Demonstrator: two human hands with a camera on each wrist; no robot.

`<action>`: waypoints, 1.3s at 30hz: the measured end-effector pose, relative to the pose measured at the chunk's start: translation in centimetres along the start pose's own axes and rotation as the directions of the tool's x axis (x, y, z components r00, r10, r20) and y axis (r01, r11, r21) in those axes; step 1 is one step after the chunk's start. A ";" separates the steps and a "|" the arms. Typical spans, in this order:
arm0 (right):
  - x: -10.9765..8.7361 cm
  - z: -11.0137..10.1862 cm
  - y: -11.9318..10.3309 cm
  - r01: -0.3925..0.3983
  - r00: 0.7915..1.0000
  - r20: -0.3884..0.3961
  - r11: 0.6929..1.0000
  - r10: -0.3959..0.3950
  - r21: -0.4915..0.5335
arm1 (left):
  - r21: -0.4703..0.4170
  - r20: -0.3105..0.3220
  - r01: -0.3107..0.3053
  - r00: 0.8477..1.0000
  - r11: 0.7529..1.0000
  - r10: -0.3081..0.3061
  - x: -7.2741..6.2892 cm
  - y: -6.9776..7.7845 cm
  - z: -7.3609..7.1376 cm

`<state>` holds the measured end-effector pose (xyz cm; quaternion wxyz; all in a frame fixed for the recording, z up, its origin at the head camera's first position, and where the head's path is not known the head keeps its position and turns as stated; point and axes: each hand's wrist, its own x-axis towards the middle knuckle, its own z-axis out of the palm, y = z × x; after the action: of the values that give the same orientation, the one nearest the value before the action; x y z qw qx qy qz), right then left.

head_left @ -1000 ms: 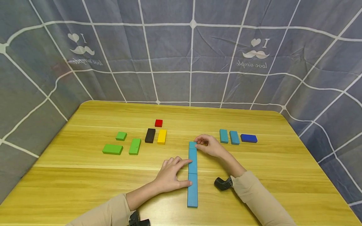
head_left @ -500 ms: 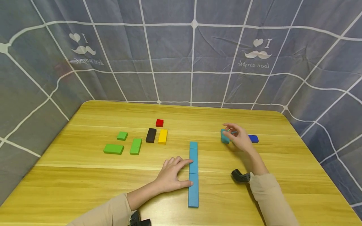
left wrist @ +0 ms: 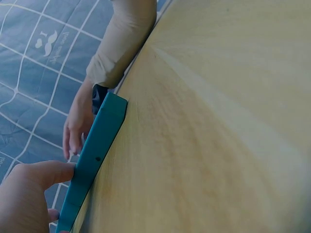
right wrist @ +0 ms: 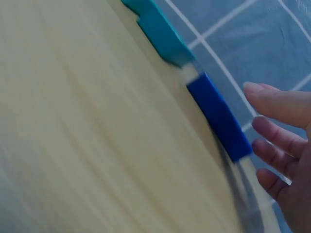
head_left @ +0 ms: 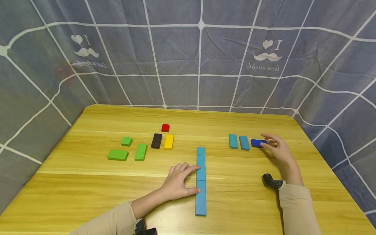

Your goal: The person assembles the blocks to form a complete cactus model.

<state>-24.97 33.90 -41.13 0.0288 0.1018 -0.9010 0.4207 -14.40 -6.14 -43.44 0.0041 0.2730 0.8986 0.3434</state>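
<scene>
In the head view, light blue blocks (head_left: 201, 202) lie end to end in a straight strip, with a short one at the far end. My left hand (head_left: 176, 182) is at the strip's left side; its index fingertip touches the middle block and its thumb the near one. The left wrist view shows the thumb against the edge of a light blue block (left wrist: 92, 162). On the right, my right hand (head_left: 279, 148) is at the right end of a dark blue block (head_left: 257, 143). In the right wrist view its fingers are spread beside that block (right wrist: 221, 116), apparently without gripping it.
Left of the dark blue block lie two light blue blocks (head_left: 233, 141). Several green blocks (head_left: 117, 155), a black block (head_left: 156, 141), a yellow block (head_left: 168, 142) and a small red block (head_left: 165, 128) lie at the left. A grey curtain (head_left: 176, 52) stands behind the table.
My right hand has moved right from the strip's far end, past the two light blue blocks, to the dark blue block. The left hand has stayed in place.
</scene>
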 end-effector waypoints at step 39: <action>-0.6 1.8 -2.3 -0.020 0.995 -0.099 1.000 0.021 0.019 | 0.008 0.015 0.002 1.000 1.000 -0.002 -0.2 -0.3 0.2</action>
<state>-23.87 31.14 -40.61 0.0683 0.0718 -0.8957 0.4334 -14.38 -6.30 -43.79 0.0102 0.2745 0.9002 0.3378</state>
